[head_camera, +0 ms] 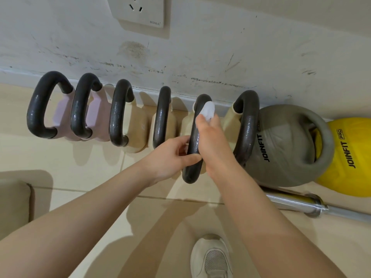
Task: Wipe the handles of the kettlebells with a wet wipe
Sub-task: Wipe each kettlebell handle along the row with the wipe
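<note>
A row of kettlebells stands along the foot of a scuffed wall, and the person is at work on the fifth handle from the left. Going left to right: two pink kettlebells [60,119] with dark handles, whose metal shows small glints that may be moisture, then two beige ones, the first beige handle [118,115] and the second beige handle [161,117] shining in the same way. These four are probably done already, though the glints alone do not prove it.

The left hand [170,155] steadies the fifth handle [193,141] low down, thumb and fingertips pinching the bar. The right hand [212,141] is curled round the same bar higher up, holding the white wet wipe [207,110], which sticks out above the fingers against the upper curve of the handle. This handle looks partly wiped.

Left to do, by this reading: the sixth dark handle [248,125] just beside the right wrist, the grey kettlebell [281,143] and the yellow kettlebell [345,157] half hidden behind it.

A chrome barbell [313,205] lies on the tiled floor near the grey bell, and the tight spacing of the handles leaves little room for the knuckles. A wall socket [138,11] sits above; a white shoe [212,257] shows below
</note>
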### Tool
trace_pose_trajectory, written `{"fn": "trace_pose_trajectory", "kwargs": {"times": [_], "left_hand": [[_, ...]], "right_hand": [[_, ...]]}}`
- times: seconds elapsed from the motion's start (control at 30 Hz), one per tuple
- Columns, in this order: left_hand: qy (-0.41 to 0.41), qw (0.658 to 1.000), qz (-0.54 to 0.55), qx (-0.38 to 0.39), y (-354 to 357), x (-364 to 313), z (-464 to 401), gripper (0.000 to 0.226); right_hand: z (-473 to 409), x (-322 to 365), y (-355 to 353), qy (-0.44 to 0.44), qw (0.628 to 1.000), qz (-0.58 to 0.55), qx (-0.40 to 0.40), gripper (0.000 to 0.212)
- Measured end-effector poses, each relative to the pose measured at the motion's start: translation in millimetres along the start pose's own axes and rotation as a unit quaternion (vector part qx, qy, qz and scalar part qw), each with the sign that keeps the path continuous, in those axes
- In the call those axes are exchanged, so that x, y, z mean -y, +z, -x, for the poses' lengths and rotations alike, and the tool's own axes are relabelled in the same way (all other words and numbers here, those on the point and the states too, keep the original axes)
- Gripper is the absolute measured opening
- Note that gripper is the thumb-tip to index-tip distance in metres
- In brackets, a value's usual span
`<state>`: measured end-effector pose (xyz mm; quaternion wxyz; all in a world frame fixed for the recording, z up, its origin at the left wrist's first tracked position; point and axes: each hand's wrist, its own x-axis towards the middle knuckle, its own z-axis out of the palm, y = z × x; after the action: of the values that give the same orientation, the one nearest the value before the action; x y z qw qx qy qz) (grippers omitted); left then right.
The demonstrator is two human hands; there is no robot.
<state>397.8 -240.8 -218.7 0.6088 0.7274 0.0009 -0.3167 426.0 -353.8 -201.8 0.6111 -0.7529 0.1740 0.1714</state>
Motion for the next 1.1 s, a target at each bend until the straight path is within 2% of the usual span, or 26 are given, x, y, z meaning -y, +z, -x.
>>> {"fn": "trace_pose_trajectory", "kwargs": {"times": [0.17,0.27,0.4,0.47,0.53,0.6,0.7,0.83,0.9,0.97,1.03,1.07,1.1], "left_hand": [[-0.009,1.000,-0.013,-0.014,-3.9,-13.0,-13.0,0.029],[-0.020,1.000,0.015,-0.018,-2.8,-18.5,-22.7,0.022],[-0.025,0.998,0.034,-0.040,-3.3,-23.0,-30.1,0.025],[-0.026,0.999,0.021,-0.042,-4.8,-24.7,-32.2,0.024],[-0.029,0.998,0.018,-0.044,-4.3,-25.3,-34.4,0.024],[-0.035,0.998,0.036,-0.043,-2.6,-25.2,-36.9,0.027],[-0.040,0.997,0.041,-0.043,-3.2,-26.2,-38.9,0.030],[-0.038,0.997,-0.064,0.026,-12.9,-23.8,-27.0,0.023],[-0.049,0.995,-0.059,0.058,-16.7,-12.9,-15.2,0.019],[-0.052,0.998,-0.020,0.036,-17.8,0.3,-7.3,0.031],[-0.052,0.998,0.041,-0.012,-16.0,11.2,-4.6,0.043],[-0.046,0.996,0.069,-0.029,-13.8,13.7,-4.3,0.042],[-0.035,0.995,0.091,-0.035,-11.0,14.0,-4.7,0.039]], "right_hand": [[10.1,-22.9,-5.6,0.017,0.999,0.043,0.029,0.040],[4.0,-32.3,-11.7,0.048,0.997,-0.020,0.049,0.047],[-6.2,-28.3,-17.1,0.088,0.988,-0.082,0.100,0.045],[-17.7,-19.4,-13.6,0.068,0.995,-0.039,0.061,0.049],[-37.6,-5.4,-10.6,-0.024,0.997,0.075,-0.005,0.053],[-58.9,8.7,-10.8,-0.139,0.957,0.254,-0.020,0.051],[-70.7,14.4,-16.5,-0.221,0.850,0.477,0.022,0.042],[-30.4,-11.0,-22.0,-0.340,0.779,0.524,0.045,0.050],[-13.6,-37.1,-25.6,-0.411,0.714,0.566,0.034,0.048],[-12.5,-54.8,-29.9,-0.456,0.646,0.611,0.023,0.045],[-17.5,-60.7,-32.5,-0.482,0.620,0.619,0.011,0.048],[-17.8,-61.6,-32.1,-0.484,0.627,0.610,-0.006,0.047],[-15.6,-63.7,-29.5,-0.476,0.649,0.593,-0.035,0.045]]}}
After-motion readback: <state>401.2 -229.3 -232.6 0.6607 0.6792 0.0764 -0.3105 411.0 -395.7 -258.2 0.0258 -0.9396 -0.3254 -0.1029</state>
